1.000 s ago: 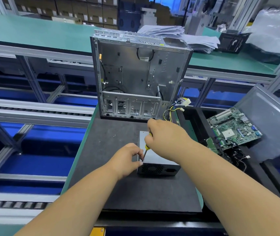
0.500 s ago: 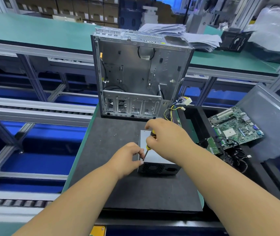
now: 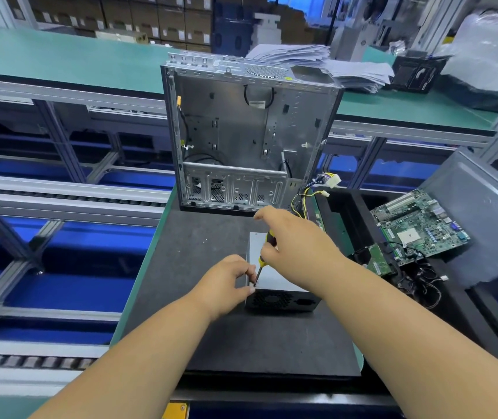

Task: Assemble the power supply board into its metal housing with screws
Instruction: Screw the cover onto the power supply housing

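Item: one power supply box (image 3: 275,279), metal, lying on the dark mat (image 3: 199,261) of the table, near edge, fan grille facing the person.

Hands: two. The left hand (image 3: 226,282) is curling against the box's left top corner, its fingertips (image 3: 249,272) pinching at the shaft of the screwdriver (image 3: 261,261) close to the tip; whether a screw is sitting under them is hard to tell, being too small to see. The right hand (image 3: 293,246) is wrapping the yellow and dark handle, holding the tool nearly upright over that corner.

Progress, as a judgement: the lid is sitting closed on the box, so the board appears already inside. The corner screw is now being driven. The other corners are hidden or unclear, so remaining screws cannot be counted.

Count of other things:
- One open computer case (image 3: 250,131), standing upright behind the box.
- One bundle of coloured wires (image 3: 317,189) with white plugs, trailing beside the case.
- One large green circuit board (image 3: 417,228) in the black tray (image 3: 344,207) on the right.
- One smaller green board (image 3: 377,258) just beside it.
- One stack of papers (image 3: 326,65) on the far green bench.
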The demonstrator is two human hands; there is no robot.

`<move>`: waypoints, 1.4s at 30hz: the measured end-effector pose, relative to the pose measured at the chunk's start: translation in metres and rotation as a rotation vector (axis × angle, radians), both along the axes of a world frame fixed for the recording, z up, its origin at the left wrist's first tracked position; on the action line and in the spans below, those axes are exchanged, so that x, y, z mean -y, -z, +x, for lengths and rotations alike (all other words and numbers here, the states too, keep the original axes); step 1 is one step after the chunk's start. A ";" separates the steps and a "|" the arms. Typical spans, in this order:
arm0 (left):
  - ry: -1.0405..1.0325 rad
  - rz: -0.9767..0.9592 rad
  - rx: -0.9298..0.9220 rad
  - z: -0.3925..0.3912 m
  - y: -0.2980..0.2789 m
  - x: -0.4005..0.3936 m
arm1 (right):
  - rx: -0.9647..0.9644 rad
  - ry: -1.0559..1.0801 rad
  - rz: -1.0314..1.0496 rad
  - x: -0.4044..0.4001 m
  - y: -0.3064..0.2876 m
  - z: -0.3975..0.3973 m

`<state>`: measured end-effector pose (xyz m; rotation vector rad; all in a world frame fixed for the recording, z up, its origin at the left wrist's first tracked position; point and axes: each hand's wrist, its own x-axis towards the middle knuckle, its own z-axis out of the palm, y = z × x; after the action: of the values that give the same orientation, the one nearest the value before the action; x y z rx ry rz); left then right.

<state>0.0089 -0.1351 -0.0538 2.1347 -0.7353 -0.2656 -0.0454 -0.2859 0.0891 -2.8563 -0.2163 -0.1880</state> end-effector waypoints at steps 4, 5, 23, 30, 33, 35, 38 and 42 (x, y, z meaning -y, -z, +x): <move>-0.006 -0.008 -0.004 0.000 0.002 -0.001 | 0.008 -0.018 -0.119 0.003 0.003 0.002; -0.010 -0.017 -0.008 0.000 0.002 -0.001 | 0.011 0.002 -0.176 0.002 0.004 0.002; -0.012 -0.050 -0.006 0.000 0.003 -0.001 | -0.061 0.152 -0.428 -0.004 -0.006 0.011; -0.005 -0.032 -0.003 0.000 0.002 -0.002 | -0.080 -0.015 -0.190 -0.002 -0.007 0.010; -0.001 -0.042 -0.005 0.000 0.002 -0.002 | -0.028 0.065 -0.327 -0.002 -0.004 0.008; 0.003 -0.048 0.001 0.001 0.002 -0.001 | -0.057 0.092 -0.319 -0.002 -0.001 0.007; 0.003 -0.040 0.005 0.001 0.000 -0.001 | -0.109 0.040 -0.138 -0.003 -0.003 0.003; 0.012 -0.046 -0.001 0.002 0.001 -0.002 | -0.073 0.003 -0.134 -0.001 -0.006 0.003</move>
<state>0.0107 -0.1335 -0.0547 2.0870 -0.7470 -0.2535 -0.0428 -0.2851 0.0955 -2.9900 -0.2182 -0.0717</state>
